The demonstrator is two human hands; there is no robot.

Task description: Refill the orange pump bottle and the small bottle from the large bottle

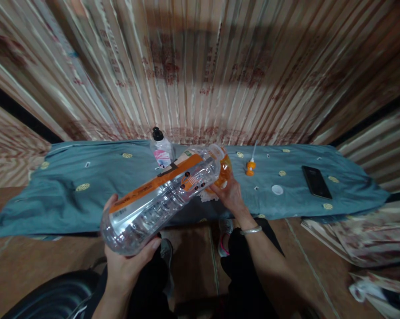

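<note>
Clear plastic takes centre stage: one big bottle (160, 199), ribbed and glossy with an orange label (157, 181) along its side, held tilted in front of the teal-draped counter (67, 208). Left hand (125, 263) clamped round its base; right hand (231, 192) wrapped on one smaller amber bottle (225, 167) beside its neck, and whether those two bottles touch, I can't tell. That's three bottles counting the black-topped pump bottle (162, 153) on the counter, plus one orange pump head (250, 167), one white disc (277, 189), one black phone (317, 182).
</note>
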